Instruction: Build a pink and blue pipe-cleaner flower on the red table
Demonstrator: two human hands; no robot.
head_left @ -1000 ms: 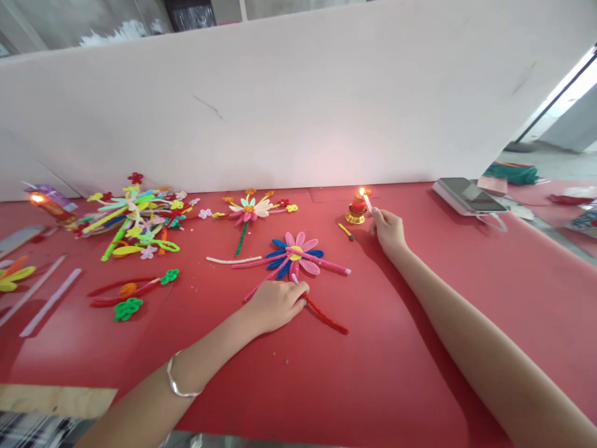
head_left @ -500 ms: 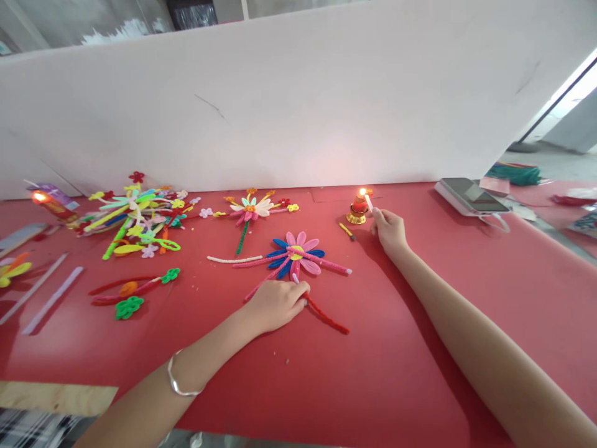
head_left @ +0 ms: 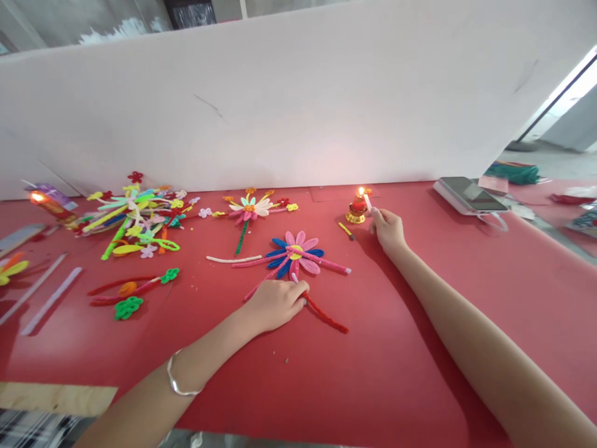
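Note:
My right hand (head_left: pixel 388 229) pinches a short whitish stick (head_left: pixel 368 201) and holds its tip beside the flame of a small red candle (head_left: pixel 359 205) on a gold base. Below the pink and blue fuzzy flower (head_left: pixel 297 254), my left hand (head_left: pixel 280 303) is closed on a red pipe cleaner (head_left: pixel 328 318), whose free end points right. A pale tip shows above its fingers. Pink stems reach out from the flower's yellow centre. A white pipe cleaner (head_left: pixel 228 259) lies to its left, and a yellow piece with a dark end (head_left: pixel 346 231) near the candle.
A smaller flower with a green stem (head_left: pixel 241 238) lies behind. Farther left are a pile of colourful pipe-cleaner flowers (head_left: pixel 135 214), a red and green piece (head_left: pixel 128 307), lilac strips (head_left: pixel 52 300) and another lit candle (head_left: pixel 53 206). A device with a cable (head_left: pixel 471 195) rests at right.
The view has shifted very slightly. Both hands keep nearly the same places, with the whitish stick still beside the flame.

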